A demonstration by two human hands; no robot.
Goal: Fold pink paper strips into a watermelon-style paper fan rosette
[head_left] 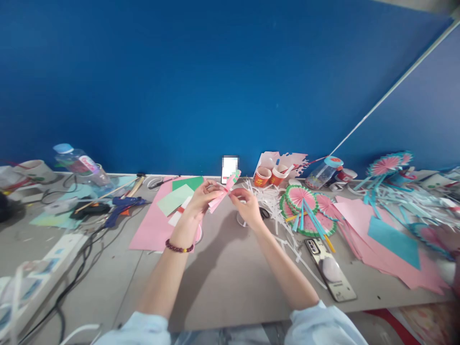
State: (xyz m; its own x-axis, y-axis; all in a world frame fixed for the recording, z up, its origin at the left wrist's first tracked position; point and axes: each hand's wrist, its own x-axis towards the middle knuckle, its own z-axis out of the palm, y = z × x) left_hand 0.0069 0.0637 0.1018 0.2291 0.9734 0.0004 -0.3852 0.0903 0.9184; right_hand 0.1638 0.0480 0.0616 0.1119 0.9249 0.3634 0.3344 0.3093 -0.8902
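Observation:
Above the middle of the table, a narrow folded pink paper point(214, 204) with green and white at its upper end is held at a slant. My left hand point(205, 197), with a beaded bracelet on the wrist, pinches it near its middle. From the other side, the fingertips of my right hand point(247, 205) close on the same paper's edge; what exactly lies between them is too small to make out. Behind the paper, a phone with a lit screen point(229, 173) leans against the blue wall. Black-handled scissors point(265, 212) lie partly hidden beside my right hand.
Pink sheets point(149, 232) and green paper point(189, 182) lie on the left, near a blue glue gun point(124, 206), bottle point(84, 165) and power strip point(46, 268). Rightward are paper cups point(262, 177), watermelon-like paper fans point(302, 199), white paper strips point(278, 223) and another phone point(332, 273).

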